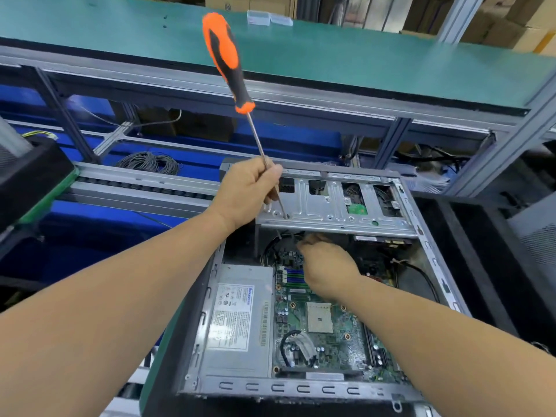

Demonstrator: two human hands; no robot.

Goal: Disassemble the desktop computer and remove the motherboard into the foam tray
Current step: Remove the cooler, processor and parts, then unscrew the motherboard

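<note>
An open desktop case lies in front of me. Inside it the green motherboard shows its bare CPU socket, with the grey power supply to its left. My left hand grips the metal shaft of a long orange-and-black screwdriver, whose tip touches the silver drive cage at the case's far end. My right hand reaches in under the cage, above the motherboard's far edge, fingers curled at cables or a connector. What they hold is hidden.
A teal-topped shelf on a metal frame runs overhead at the back. A roller conveyor rail crosses left of the case. A coil of grey cable lies behind it. A black object sits at far left.
</note>
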